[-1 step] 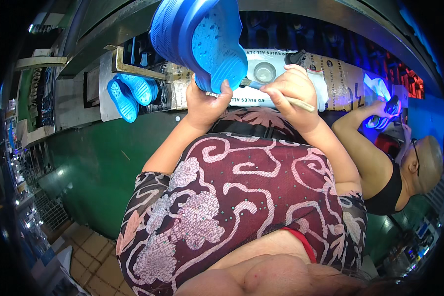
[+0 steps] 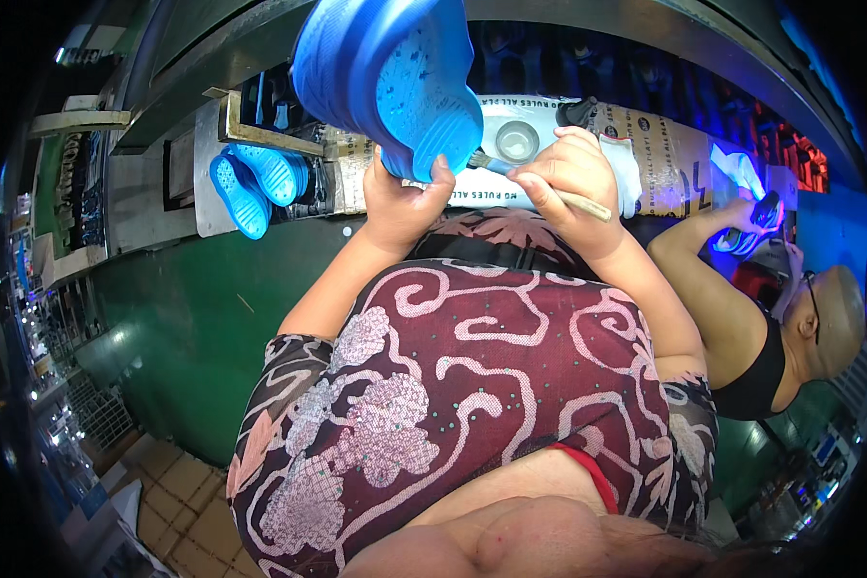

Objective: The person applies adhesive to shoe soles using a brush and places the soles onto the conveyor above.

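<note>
Currently, left grip (image 2: 398, 207) pinching blue footwear (image 2: 429, 91), right grip (image 2: 576, 178) curled closed around brush (image 2: 588, 205), bristles at footwear's edge

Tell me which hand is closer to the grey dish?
Right: the right hand is just right of the grey dish; the left hand is farther left, holding blue soles.

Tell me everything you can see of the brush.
The brush has a pale, slender handle that looks like wood, a blue-grey section further up, and dark bristles at the tip. The right hand grips it, hiding part of the handle. It slants, handle end to the lower right, bristles to the upper left, at the edge of the blue sole; whether they touch it is unclear.
</note>
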